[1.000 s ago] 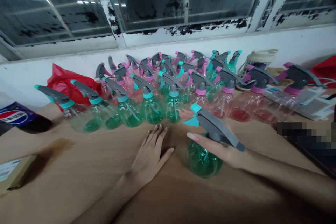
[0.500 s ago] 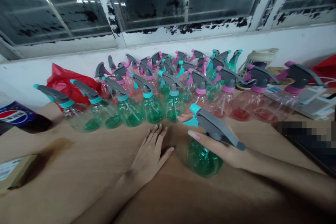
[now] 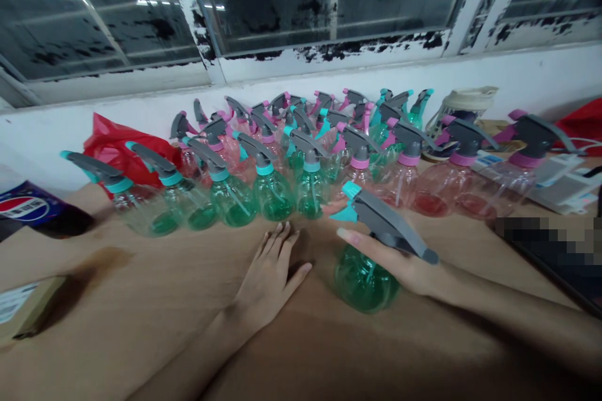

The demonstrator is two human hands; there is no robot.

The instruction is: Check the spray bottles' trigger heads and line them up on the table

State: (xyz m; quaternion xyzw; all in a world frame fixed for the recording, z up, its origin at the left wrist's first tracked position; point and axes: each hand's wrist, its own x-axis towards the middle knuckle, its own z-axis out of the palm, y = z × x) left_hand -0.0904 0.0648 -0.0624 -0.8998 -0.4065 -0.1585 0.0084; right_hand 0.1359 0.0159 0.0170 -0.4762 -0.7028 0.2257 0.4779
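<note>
My right hand (image 3: 399, 260) is wrapped round the neck of a green spray bottle (image 3: 364, 285) with a grey and turquoise trigger head. The bottle stands close to upright at the near side of the rows, its nozzle pointing left. Its neck and part of the fingers are hidden behind the thumb and trigger head. My left hand (image 3: 270, 272) lies flat on the wooden table (image 3: 164, 313), fingers stretched, holding nothing. Just beyond its fingertips stands a green spray bottle (image 3: 273, 197) in the front row. Pink spray bottles (image 3: 430, 191) continue that row to the right.
More spray bottles crowd behind, near the white wall (image 3: 531, 72). A red plastic bag (image 3: 129, 144) and a cola bottle (image 3: 42, 210) are at the left, with a small cardboard box (image 3: 35, 310) nearer. At the right are a dark flat object (image 3: 550, 263) and a cream bag (image 3: 470, 100).
The spray bottle in my right hand has risen very slightly, its head shifting up a few pixels. My left hand and the rows of bottles have stayed in place.
</note>
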